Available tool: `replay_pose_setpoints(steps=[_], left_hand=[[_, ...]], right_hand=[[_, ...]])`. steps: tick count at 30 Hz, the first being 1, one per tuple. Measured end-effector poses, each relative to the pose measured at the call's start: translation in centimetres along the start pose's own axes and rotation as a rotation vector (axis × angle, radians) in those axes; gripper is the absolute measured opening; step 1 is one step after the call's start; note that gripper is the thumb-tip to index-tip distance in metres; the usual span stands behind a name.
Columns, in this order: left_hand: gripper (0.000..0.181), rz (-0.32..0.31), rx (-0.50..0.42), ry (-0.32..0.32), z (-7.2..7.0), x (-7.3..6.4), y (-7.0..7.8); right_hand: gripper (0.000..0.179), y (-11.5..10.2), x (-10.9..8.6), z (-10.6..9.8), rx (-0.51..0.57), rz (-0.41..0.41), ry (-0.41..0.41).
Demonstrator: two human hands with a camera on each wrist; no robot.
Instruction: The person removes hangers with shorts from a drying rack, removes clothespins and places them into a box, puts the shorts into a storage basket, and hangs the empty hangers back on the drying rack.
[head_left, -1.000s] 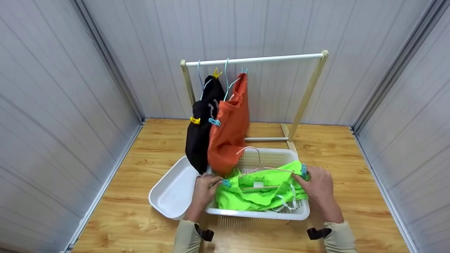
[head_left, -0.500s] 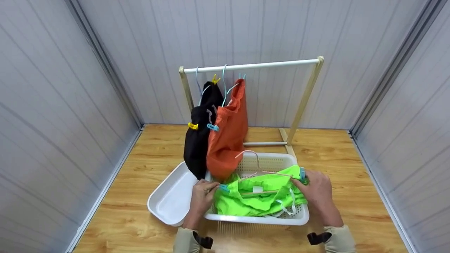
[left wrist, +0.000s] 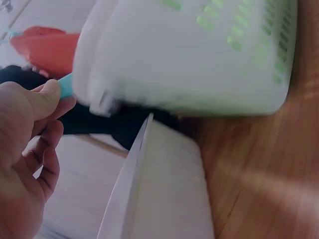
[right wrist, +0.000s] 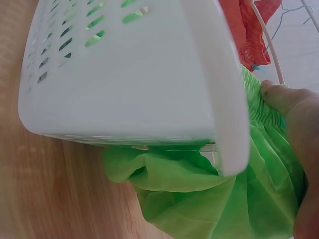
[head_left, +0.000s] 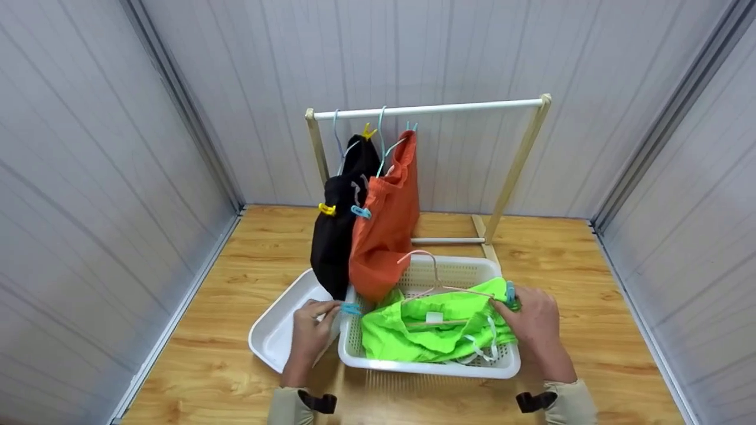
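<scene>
In the head view my left hand [head_left: 312, 332] pinches a blue clothespin [head_left: 351, 309] by the left rim of the white basket [head_left: 430, 368], apart from the bright green drawstring shorts [head_left: 401, 345]. These lie in the basket, with a pink hanger [head_left: 436, 273] set in their waistband. My right hand [head_left: 534, 316] grips the waistband's right corner, where another blue clothespin [head_left: 510, 289] sits. In the right wrist view the thumb [right wrist: 276, 94] presses on the gathered green waistband [right wrist: 259, 99]. The left wrist view shows thumb and finger on the clothespin [left wrist: 65, 85], partly hidden.
A white rack [head_left: 455, 108] stands behind the basket. From it hang a black garment [head_left: 331, 248] with yellow clothespins and an orange garment [head_left: 384, 236] with blue ones. A white tray [head_left: 277, 321] lies left of the basket. Panel walls enclose the wooden floor [head_left: 195, 366].
My left hand has moved left with its clothespin, off the left corner of the shorts' waistband. The right hand keeps its place on the right corner. The head view has shifted slightly.
</scene>
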State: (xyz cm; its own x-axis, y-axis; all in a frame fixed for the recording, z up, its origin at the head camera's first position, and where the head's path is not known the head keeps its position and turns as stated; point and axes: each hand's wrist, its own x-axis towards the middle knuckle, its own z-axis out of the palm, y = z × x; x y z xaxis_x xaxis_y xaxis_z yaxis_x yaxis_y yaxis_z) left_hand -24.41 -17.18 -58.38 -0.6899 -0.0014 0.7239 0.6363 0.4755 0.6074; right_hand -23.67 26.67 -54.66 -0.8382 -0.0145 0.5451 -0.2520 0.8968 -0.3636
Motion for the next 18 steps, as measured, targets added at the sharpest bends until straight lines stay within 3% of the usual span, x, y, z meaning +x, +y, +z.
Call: replay_pose_setpoints(steps=[11, 15, 18], left_hand=[[0.012, -0.055, 0.176, 0.061, -2.2, 0.8, -1.4], [0.014, -0.119, 0.303, 0.034, -2.5, 0.9, -1.6], [0.015, -0.199, 0.367, -0.03, -2.5, 0.9, -1.6]], right_hand=[[0.035, 0.3, 0.0, 0.2, -0.022, -0.019, 0.019], [0.035, 0.2, 0.0, 0.2, -0.029, -0.013, 0.01], [0.035, 0.2, -0.1, 0.1, -0.038, 0.0, 0.004]])
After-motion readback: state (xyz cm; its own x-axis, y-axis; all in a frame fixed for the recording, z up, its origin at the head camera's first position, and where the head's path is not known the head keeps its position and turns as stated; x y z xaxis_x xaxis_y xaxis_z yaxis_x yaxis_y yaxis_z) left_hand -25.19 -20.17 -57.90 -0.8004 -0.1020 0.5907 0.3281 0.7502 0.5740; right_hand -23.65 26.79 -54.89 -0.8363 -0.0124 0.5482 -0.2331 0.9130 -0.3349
